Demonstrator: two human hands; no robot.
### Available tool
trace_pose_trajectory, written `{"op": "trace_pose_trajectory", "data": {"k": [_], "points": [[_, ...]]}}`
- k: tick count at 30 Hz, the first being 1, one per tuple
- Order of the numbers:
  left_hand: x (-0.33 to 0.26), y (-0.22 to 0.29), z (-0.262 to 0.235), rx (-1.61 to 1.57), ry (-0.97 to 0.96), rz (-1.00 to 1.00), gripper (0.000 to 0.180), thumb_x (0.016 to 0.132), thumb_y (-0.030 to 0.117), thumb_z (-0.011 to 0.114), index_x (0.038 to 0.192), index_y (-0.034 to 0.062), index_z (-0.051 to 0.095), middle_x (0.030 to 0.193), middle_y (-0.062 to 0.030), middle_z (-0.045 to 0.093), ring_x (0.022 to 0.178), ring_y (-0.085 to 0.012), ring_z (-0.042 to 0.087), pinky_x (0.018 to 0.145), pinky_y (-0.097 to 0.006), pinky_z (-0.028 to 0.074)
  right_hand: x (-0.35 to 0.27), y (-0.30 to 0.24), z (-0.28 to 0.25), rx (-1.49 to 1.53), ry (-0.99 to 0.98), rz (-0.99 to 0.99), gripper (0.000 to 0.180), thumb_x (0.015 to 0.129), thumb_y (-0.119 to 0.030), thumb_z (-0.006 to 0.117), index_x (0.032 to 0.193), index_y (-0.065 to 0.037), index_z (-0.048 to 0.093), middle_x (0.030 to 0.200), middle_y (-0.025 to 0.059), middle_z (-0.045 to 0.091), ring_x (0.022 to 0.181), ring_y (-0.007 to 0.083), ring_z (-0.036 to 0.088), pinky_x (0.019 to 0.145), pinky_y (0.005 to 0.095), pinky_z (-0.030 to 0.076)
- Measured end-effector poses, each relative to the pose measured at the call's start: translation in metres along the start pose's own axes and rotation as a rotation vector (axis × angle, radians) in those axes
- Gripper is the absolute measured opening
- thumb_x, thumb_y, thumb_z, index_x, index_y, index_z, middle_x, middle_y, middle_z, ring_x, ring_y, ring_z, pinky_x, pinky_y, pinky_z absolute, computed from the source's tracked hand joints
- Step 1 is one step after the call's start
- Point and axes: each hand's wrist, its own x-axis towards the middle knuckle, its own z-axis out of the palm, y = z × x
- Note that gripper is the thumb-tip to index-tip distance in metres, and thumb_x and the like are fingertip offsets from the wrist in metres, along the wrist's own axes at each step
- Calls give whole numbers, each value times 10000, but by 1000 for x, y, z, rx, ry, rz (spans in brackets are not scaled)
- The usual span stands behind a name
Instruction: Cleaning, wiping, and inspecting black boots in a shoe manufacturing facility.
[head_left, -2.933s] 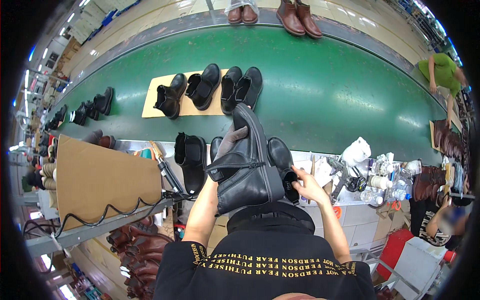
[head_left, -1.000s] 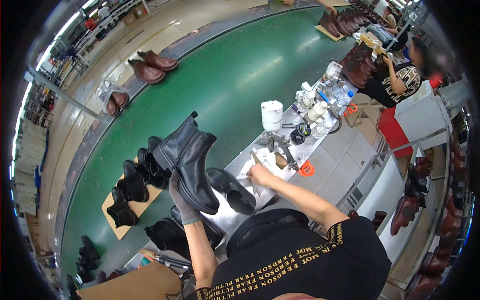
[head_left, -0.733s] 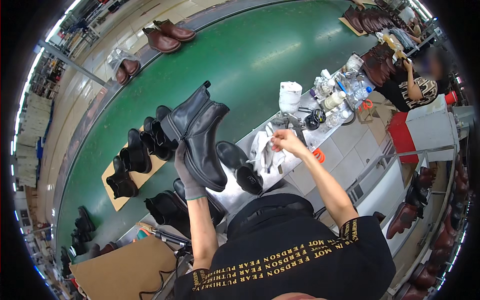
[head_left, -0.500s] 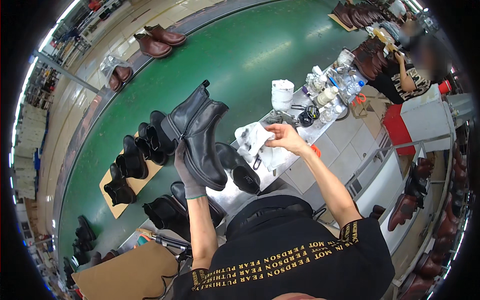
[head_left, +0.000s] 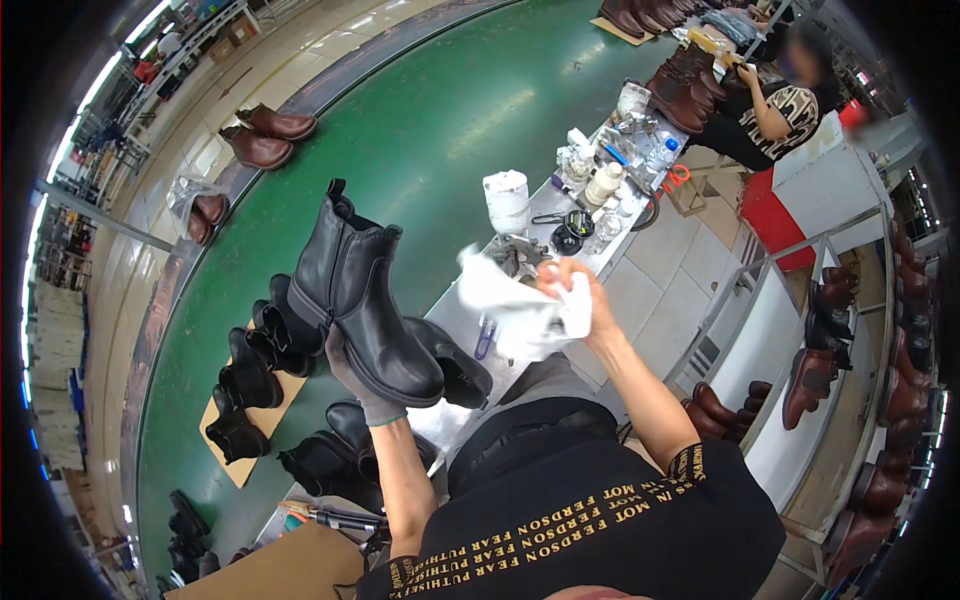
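"Black leather boot [head_left: 350, 290], where is it?"

"Raised over the bench side, in the grey-gloved left hand [head_left: 355, 380]. Opening up, toe angled to lower right. Fingers wrap the sole edge, mostly hidden by the boot."

"What just changed?"

"White cloth [head_left: 502, 305]. Half a second ago it sagged low over the metal bench [head_left: 543, 203], held by an edge. Now it's lifted and bunched in the bare right hand [head_left: 590, 300], fingers curled tight into it. Loose end is motion-blurred."

"Meaning for the work?"

"Both hands are loaded: boot left, cloth right. Near each other, not touching. Left grip looks the same as before, so judging by that the right hand is the one doing the moving."

"Counts?"

"Held boot: one. Cloth: one. Spare black boot [head_left: 455, 365] on the metal bench, just right of the held one: one. Black boots by the left forearm [head_left: 325, 468]: two. Black boots on the cardboard [head_left: 285, 395]: probably four, they overlap badly. Far edge of the green bench [head_left: 430, 160]: two uncovered brown boots [head_left: 262, 142], two more brown ones in a clear bag [head_left: 190, 195]. White roll [head_left: 507, 203]: one."
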Motion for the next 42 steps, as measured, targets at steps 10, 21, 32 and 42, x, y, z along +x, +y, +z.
{"op": "trace_pose_trajectory", "data": {"k": [10,21,32,42], "points": [[24,-87,46,80,106,-58,486,901,305,439,1258,-24,418,1260,-162,483,1124,-275,493,993,-370,372,27,-133,-194,-424,708,59,427,935,-374,256,1197,-78,418,725,112,575,455,91,459,377,193,371],[47,-153,46,178,272,29,447,910,345,452,1237,41,453,1162,-108,552,1018,-219,561,895,-326,453,-3,-132,-163,-1016,415,-170,449,850,-71,463,1292,-86,382,972,75,561,617,65,478,508,188,388],[55,-149,46,227,307,-64,416,910,356,453,1170,34,492,1090,-100,581,921,-189,604,800,-303,505,-18,-163,-140,-1811,234,-893,601,797,-76,642,1286,-18,297,1160,200,462,993,273,507,810,348,444],[53,-146,41,182,316,-36,493,911,428,420,1207,37,462,1111,-105,569,943,-194,596,820,-305,500,-25,-160,-132,-1889,213,-963,636,766,-73,675,1297,-54,326,1143,191,472,986,259,523,795,349,450]]}}
